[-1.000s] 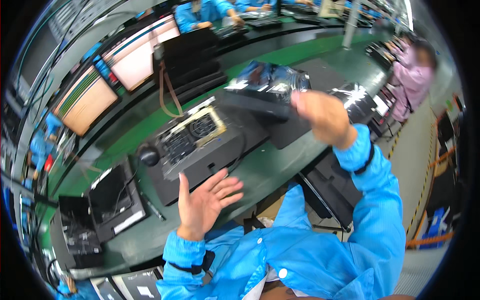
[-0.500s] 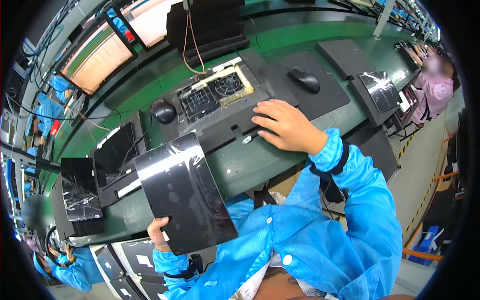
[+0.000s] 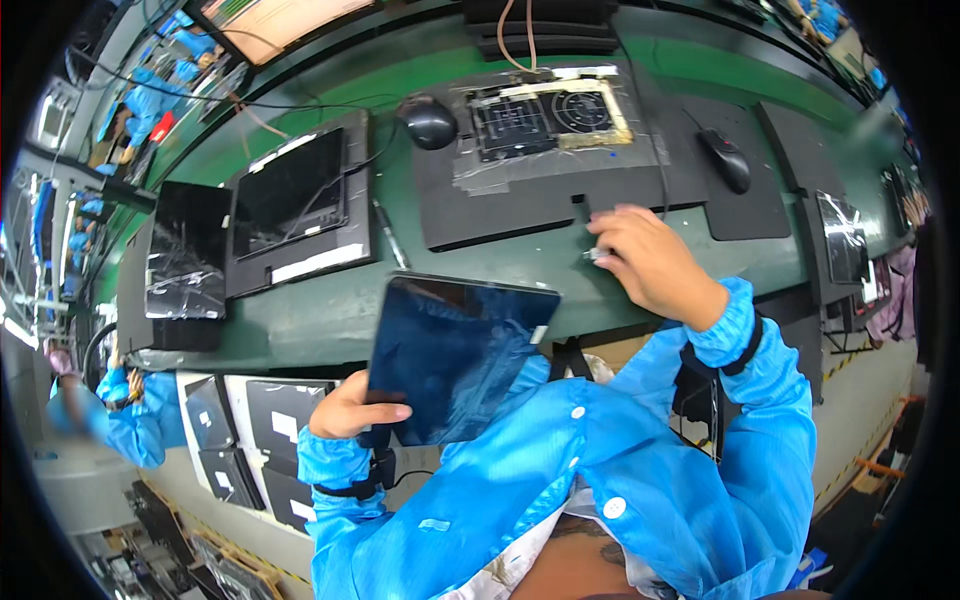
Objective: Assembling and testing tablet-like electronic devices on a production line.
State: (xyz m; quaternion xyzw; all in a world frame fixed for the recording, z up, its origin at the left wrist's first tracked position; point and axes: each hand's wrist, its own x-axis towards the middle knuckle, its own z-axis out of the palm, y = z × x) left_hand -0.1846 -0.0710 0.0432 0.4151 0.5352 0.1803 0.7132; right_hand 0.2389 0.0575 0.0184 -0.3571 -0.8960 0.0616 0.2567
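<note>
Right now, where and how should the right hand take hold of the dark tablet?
I'd take the tablet by its upper right edge, from the right, thumb above, fingers beneath: it's a thin, flat slab, and the left hand grips its left side. A small plug at the fingertips of the right hand may interfere.

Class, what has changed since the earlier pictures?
The left hand, first empty, now grips the tablet; its white label has swung from lower left to upper right. The right hand has let go of a dark thing and holds the cable plug. Left mouse and right mouse look unmoved.
</note>
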